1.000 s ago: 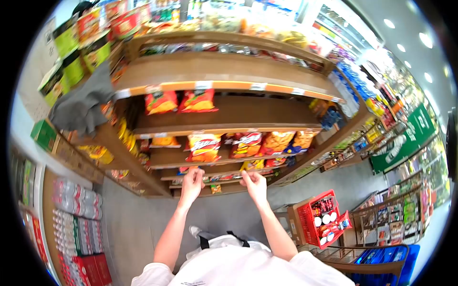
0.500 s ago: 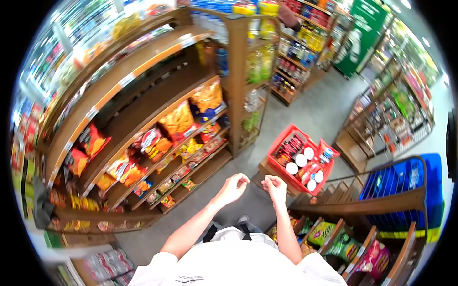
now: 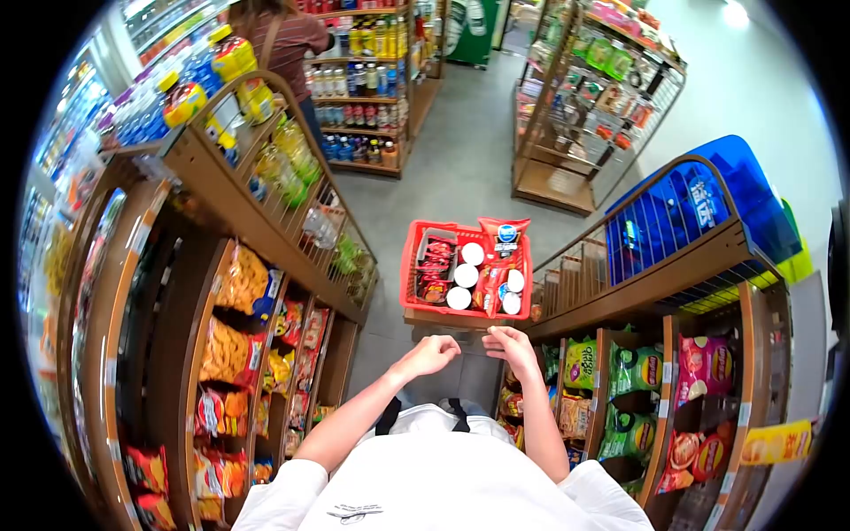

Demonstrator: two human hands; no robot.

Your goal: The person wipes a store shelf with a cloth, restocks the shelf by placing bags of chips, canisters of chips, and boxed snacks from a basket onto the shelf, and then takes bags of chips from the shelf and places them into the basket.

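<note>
Swinging the view, bringing the loaded red shopping basket (image 3: 410,270) from right of centre to near mid-frame. Holding the left grip (image 3: 431,354) and right grip (image 3: 513,348) empty, loosely curled, just below its left-to-right long side, with the right one nearer.

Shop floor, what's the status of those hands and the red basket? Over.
Left hand, right hand: empty, loosely curled. Red basket ahead, holding white-lidded tubs. Shelves either side, none blocking reach.

No text is legible — blurred on the glossy red bag (image 3: 505,254), tiny on the white fabric shirt (image 3: 434,473).
</note>
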